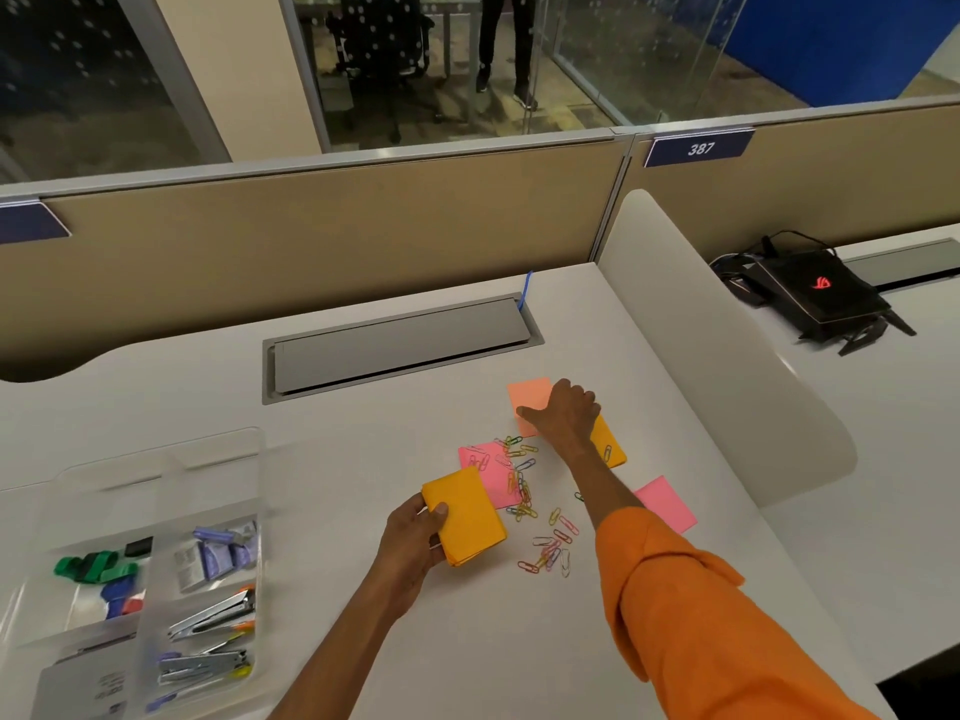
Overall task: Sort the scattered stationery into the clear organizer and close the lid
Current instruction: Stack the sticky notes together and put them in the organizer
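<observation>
Orange sticky-note pad (467, 514) is gripped in the left hand (415, 537), fingers (439, 509) clenched round its near-left edge, mid-surface (363, 459). Right hand (566, 415) is out far and right on the salmon pad (527, 394), thumb laid across it, knuckles bent, though I cannot tell whether it grasps anything; a second orange pad (610, 444) pokes out beside the wrist. Pink pad (491, 472) and scattered paper clips (540, 517) lie between the hands, and the clear organizer (260, 491) sits near left, lid open, staplers (213, 613) inside
</observation>
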The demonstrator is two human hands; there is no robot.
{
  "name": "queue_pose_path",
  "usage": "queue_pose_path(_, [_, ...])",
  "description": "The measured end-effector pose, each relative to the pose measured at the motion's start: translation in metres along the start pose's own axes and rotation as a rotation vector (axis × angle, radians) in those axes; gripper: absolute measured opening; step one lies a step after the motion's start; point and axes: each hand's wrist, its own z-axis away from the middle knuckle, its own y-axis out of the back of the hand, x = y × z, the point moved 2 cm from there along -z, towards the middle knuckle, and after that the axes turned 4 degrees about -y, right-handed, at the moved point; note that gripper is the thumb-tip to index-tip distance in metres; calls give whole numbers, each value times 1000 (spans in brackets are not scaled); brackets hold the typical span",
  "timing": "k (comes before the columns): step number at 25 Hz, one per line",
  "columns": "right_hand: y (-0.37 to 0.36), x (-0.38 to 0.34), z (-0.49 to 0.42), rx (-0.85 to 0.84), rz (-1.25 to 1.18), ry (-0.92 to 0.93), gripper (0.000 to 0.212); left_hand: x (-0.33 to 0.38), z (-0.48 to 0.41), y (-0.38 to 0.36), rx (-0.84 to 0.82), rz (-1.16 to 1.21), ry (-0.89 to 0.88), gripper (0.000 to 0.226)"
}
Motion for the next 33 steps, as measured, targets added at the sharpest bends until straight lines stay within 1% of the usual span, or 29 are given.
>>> queue_pose_path(3, [-9, -3, -10, -34, 67, -34, 81, 1, -6, 5, 9, -16, -12, 51])
queue_pose_path(6, [-10, -1, -21, -87, 33, -75, 86, 1, -11, 8, 3, -15, -20, 50])
queue_pose_path(8, [-11, 5, -31, -124, -3, -101, 82, 0, -13, 9, -4, -12, -20, 50])
queue_pose_path(10, [-13, 11, -38, -123, -63, -102, 68, -1, -14, 9, -6, -12, -19, 50])
queue_pose_path(13, [-14, 22, -41, -52, -293, -107, 41, -2, -16, 11, -2, -9, -22, 51])
queue_pose_path(15, [-9, 29, -37, -16, -446, -134, 32, -2, -17, 11, 1, 7, -23, 50])
queue_pose_path(17, [-1, 35, -30, 22, -564, -126, 27, -1, -16, 9, -1, 22, -28, 46])
queue_pose_path(19, [8, 40, -22, 40, -706, -73, 26, 1, -14, 5, -3, 43, -33, 44])
queue_pose_path(23, [32, 42, -2, 47, -1001, 0, 21, 4, -9, -2, -2, 93, -17, 48])
queue_pose_path(27, [58, 32, 24, 29, -1127, 66, 14, 7, 0, -9, 0, 121, -9, 52])
queue_pose_path(28, [63, 28, 31, 8, -1132, 83, 14, 8, 2, -11, -3, 126, -14, 52])
queue_pose_path(30, [67, 18, 51, -104, -1106, 119, 14, 10, 8, -14, -8, 134, -26, 50])
queue_pose_path(32, [57, 12, 76, -248, -1011, 139, 13, 13, 14, -17, -12, 148, -39, 46])
queue_pose_path(33, [48, 10, 89, -293, -943, 139, 13, 14, 16, -17, -13, 157, -42, 43])
